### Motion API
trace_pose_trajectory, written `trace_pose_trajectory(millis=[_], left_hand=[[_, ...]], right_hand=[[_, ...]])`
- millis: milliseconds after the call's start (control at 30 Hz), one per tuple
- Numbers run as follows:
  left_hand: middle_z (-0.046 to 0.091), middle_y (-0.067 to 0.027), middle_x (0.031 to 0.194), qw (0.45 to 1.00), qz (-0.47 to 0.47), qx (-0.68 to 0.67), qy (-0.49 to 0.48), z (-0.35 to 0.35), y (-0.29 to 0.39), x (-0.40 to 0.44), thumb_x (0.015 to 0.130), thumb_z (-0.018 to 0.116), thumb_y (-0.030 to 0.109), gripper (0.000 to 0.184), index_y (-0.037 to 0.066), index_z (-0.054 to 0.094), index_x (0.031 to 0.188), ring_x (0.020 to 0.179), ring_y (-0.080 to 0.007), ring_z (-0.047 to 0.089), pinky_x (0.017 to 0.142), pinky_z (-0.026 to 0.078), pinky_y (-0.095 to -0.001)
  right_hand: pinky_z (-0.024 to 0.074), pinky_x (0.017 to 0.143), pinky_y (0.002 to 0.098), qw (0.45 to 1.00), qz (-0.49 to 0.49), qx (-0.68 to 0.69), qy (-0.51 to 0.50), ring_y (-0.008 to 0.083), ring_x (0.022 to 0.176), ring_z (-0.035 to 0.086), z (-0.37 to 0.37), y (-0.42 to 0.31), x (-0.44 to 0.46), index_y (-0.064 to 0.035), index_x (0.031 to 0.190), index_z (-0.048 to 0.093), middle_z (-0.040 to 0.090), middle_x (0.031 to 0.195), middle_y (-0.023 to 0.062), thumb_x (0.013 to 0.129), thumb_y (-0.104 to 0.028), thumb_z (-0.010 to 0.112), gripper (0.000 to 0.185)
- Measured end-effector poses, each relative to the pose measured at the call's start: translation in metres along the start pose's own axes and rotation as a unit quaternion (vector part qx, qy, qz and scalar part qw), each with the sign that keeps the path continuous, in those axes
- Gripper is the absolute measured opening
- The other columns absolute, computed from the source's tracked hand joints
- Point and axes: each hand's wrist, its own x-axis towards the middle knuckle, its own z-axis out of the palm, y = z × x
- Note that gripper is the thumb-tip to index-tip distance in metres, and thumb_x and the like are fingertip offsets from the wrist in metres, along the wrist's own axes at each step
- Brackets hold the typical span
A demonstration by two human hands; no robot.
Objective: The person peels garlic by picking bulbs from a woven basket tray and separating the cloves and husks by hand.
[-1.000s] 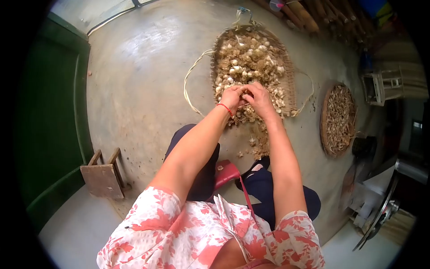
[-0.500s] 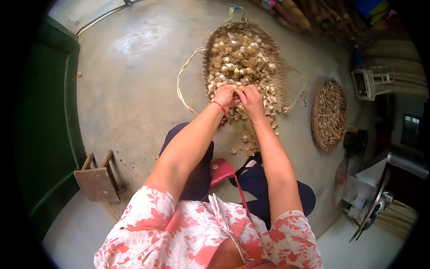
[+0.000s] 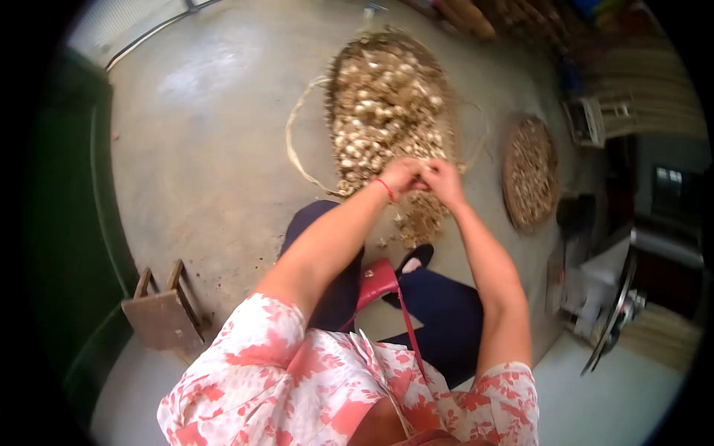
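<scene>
Floor (image 3: pixel 208 134), grey and smooth, bearing everything listed below. Green door (image 3: pixel 56 215), at the person's left. Woven basket (image 3: pixel 445 97), oblong, filled with garlic; its long axis runs away from the person, the near end close to the feet, seemingly to bring the contents within reach of both arms. Loop handle (image 3: pixel 290 134), pale and twisted, standing out from the basket's left side. Round tray (image 3: pixel 507 175), at the right, well apart from the basket, holding dry brownish pieces. Wooden stool (image 3: pixel 165 320), tipped over near the door. Red bag (image 3: pixel 379 282), on a strap between the knees, probably hung there to leave both arms free. Loose scraps (image 3: pixel 422 219), brown, on the floor between basket and shoe. Left hand (image 3: pixel 401 177) and right hand (image 3: pixel 442 180), meeting over the basket's near end, fingers bent narrow, tips together, apparently so that both can work at one small piece; whether they grip a bulb, and how it points, cannot be told for blur. Red band (image 3: pixel 387 190), round the left wrist. Garlic bulbs (image 3: pixel 368 108), whitish, heaped in the basket beyond the fingers, with no common direction discernible.
</scene>
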Motion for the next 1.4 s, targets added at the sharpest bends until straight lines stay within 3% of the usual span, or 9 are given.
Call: trace_pose_trajectory(millis=[300,367,633,667,833,933,1067,1200,1400], left_hand=[[0.068,-0.0129,0.089,0.994,-0.023,0.109,0.01,-0.048,-0.08,0.095,0.092,0.042,0.025,0.033,0.006,0.062,0.109,0.086,-0.0204,0.064,0.078,0.047,-0.0428],[0.068,-0.0134,0.089,0.822,0.006,0.569,-0.02,-0.059,-0.094,0.101,0.087,0.052,0.021,0.026,0.005,0.064,0.102,0.082,-0.0219,0.064,0.073,0.05,-0.0401],[0.068,-0.013,0.082,0.819,-0.084,0.558,0.108,-0.09,-0.138,0.024,0.082,0.064,0.021,0.023,0.003,0.063,0.097,0.065,-0.0172,0.065,0.061,0.053,-0.0319],[0.068,-0.0121,0.078,0.951,-0.119,0.173,0.228,-0.104,-0.137,-0.018,0.085,0.063,0.018,0.032,0.001,0.058,0.111,0.055,-0.0182,0.063,0.057,0.054,-0.0325],[0.065,-0.0152,0.098,0.878,-0.2,0.382,0.209,-0.015,-0.119,-0.005,0.087,0.062,0.026,0.068,0.005,0.026,0.141,0.066,-0.0231,0.064,0.06,0.056,-0.0353],[0.062,-0.0156,0.106,0.87,-0.171,0.427,0.178,-0.034,-0.097,0.003,0.087,0.062,0.029,0.066,0.004,0.031,0.139,0.072,-0.0214,0.063,0.061,0.055,-0.0347],[0.063,-0.0132,0.1,0.837,-0.088,0.511,0.177,-0.029,-0.035,-0.016,0.086,0.063,0.03,0.048,0.002,0.052,0.123,0.074,-0.0184,0.062,0.059,0.053,-0.0305],[0.047,-0.0209,0.128,0.603,0.177,0.697,0.346,-0.03,-0.008,-0.037,0.079,0.062,0.016,0.046,0.005,0.052,0.122,0.115,-0.0368,0.047,0.095,0.04,-0.0402],[0.039,-0.0119,0.139,0.396,0.077,0.843,0.357,-0.045,0.016,-0.01,0.075,0.063,0.017,0.058,0.014,0.045,0.13,0.125,-0.0328,0.037,0.096,0.037,-0.0445]], right_hand=[[0.0501,0.064,0.0265,0.968,0.161,0.117,-0.152,0.0122,0.068,0.06,-0.094,0.085,0.008,-0.0025,0.098,0.063,0.062,0.077,0.0029,0.09,-0.017,0.058,0.017],[0.0499,0.063,0.0268,0.97,0.167,0.131,-0.117,0.0118,0.069,0.06,-0.086,0.101,0.012,-0.0031,0.098,0.063,0.062,0.078,0.0027,0.09,-0.018,0.057,0.017],[0.0436,0.055,0.0331,0.978,0.111,-0.159,-0.074,0.0164,0.059,0.052,-0.031,0.176,-0.017,-0.0041,0.074,0.057,0.05,0.058,0.0051,0.088,-0.027,0.055,0.027],[0.0451,0.058,0.0358,0.961,0.081,-0.251,-0.088,0.0206,0.062,0.055,-0.008,0.153,-0.036,-0.0016,0.078,0.059,0.054,0.061,0.0083,0.088,-0.028,0.055,0.029],[0.0469,0.072,0.0431,0.945,-0.02,-0.325,-0.019,0.0311,0.083,0.061,-0.031,0.15,0.035,-0.0034,0.109,0.061,0.063,0.089,0.0168,0.09,-0.028,0.054,0.032],[0.0451,0.086,0.0441,0.953,-0.223,-0.205,0.026,0.0325,0.103,0.056,0.003,0.093,0.103,-0.0081,0.128,0.05,0.058,0.114,0.019,0.093,-0.028,0.05,0.04],[0.0459,0.089,0.0458,0.946,-0.119,-0.3,-0.043,0.0355,0.11,0.051,0.035,0.012,0.158,-0.0105,0.134,0.041,0.05,0.121,0.0199,0.093,-0.021,0.051,0.044],[0.0475,0.081,0.0404,0.961,-0.112,-0.245,-0.067,0.0296,0.097,0.058,0.045,0.048,0.171,-0.0065,0.111,0.056,0.059,0.106,0.0179,0.087,-0.018,0.056,0.026],[0.0458,0.082,0.0397,0.971,-0.032,-0.234,-0.025,0.0317,0.094,0.059,0.002,0.129,0.142,-0.0046,0.092,0.061,0.063,0.101,0.0145,0.081,-0.017,0.058,0.017]])
